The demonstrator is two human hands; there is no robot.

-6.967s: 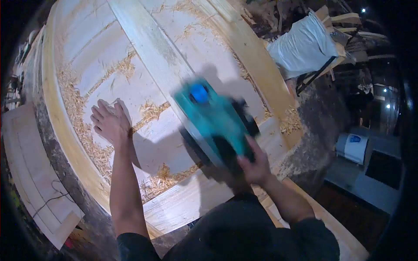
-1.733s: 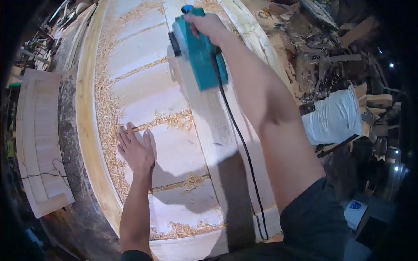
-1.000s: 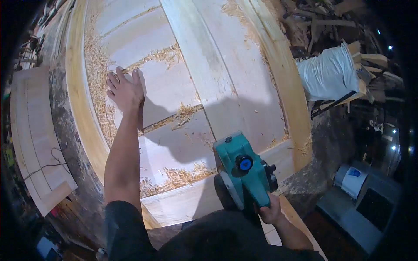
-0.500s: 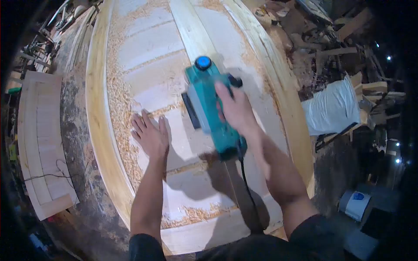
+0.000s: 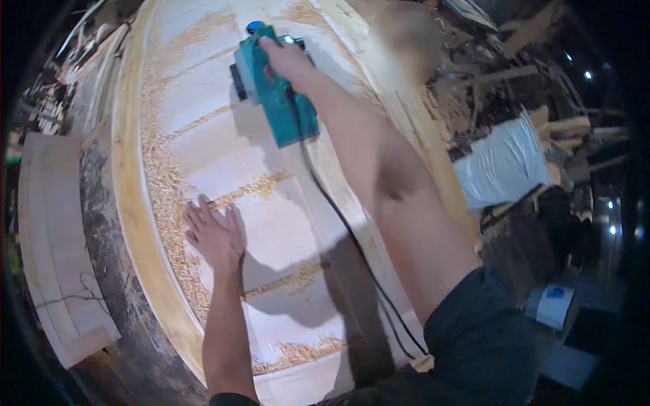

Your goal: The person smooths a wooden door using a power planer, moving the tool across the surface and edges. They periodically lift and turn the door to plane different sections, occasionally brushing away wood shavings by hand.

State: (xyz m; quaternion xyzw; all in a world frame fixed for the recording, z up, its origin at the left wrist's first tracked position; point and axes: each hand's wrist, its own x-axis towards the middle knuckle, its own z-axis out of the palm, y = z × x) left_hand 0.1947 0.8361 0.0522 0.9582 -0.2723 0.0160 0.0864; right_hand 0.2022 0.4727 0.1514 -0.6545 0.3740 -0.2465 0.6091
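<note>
Near the top of the head view, my right hand (image 5: 290,62) grips the handle of a teal power planer (image 5: 274,95), which rests on the central strip of a large pale wooden panel (image 5: 281,230). A black cord (image 5: 349,233) trails from the tool back towards my body. My left hand (image 5: 215,237) lies on the panel's left part with its fingers spread, beside curly wood shavings (image 5: 159,183). More shavings lie along the panel's grooves and lower edge.
Another wooden panel (image 5: 61,250) lies at the far left with a thin cord across it. A whitish wrapped bundle (image 5: 504,166) and scrap wood (image 5: 514,74) are at the right. A white box (image 5: 552,304) sits at lower right.
My right hand has pushed the planer forward and left along the panel, and my right arm is now stretched out. My left hand stays on about the same spot of the panel.
</note>
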